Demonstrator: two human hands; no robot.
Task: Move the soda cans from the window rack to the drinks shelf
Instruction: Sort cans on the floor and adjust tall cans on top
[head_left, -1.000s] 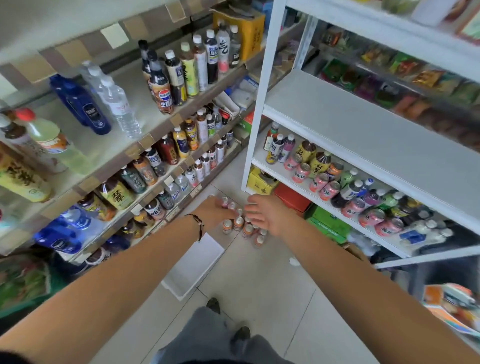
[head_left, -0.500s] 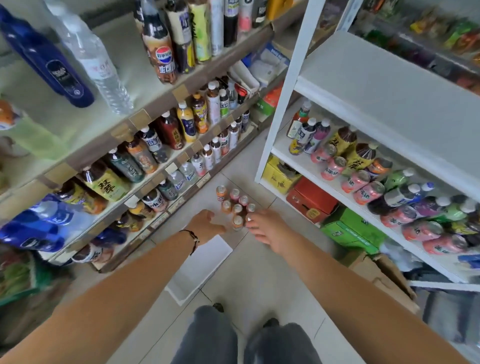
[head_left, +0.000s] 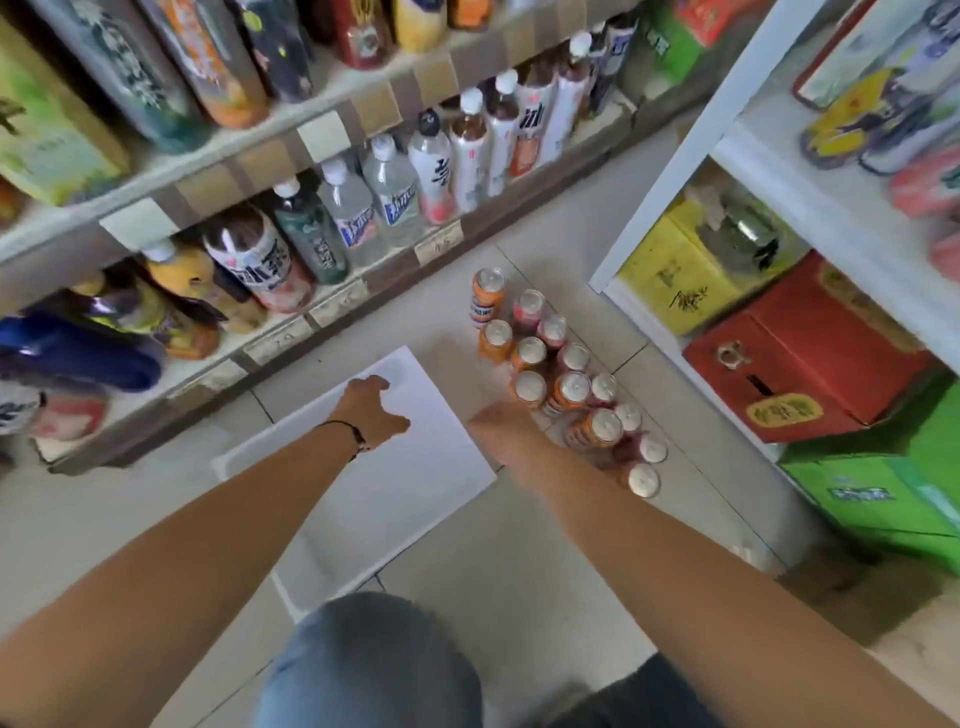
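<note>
1. I see the soda cans (head_left: 563, 382) standing upright in a tight group on the tiled floor (head_left: 519, 566), between the long drinks shelf (head_left: 332, 306) and the white rack (head_left: 691, 135).
2. Some cans are orange and some are pink-red; all show silver tops.
3. The left hand (head_left: 375, 410) is over a white tray (head_left: 415, 499) that lies on the floor just beside the cans. Its fingers are loosely curled and I see nothing in them.
4. The right hand (head_left: 501, 423) is at the near edge of the can group. It is blurred, so I cannot tell if its fingers grasp a can or only touch it.
5. A dark cord sits on the left wrist.
6. Under the white rack there are a yellow box (head_left: 670, 283), a red box (head_left: 800, 364) and a green box (head_left: 878, 488).
7. Bottles (head_left: 395, 202) fill the bottom level of the drinks shelf.
</note>
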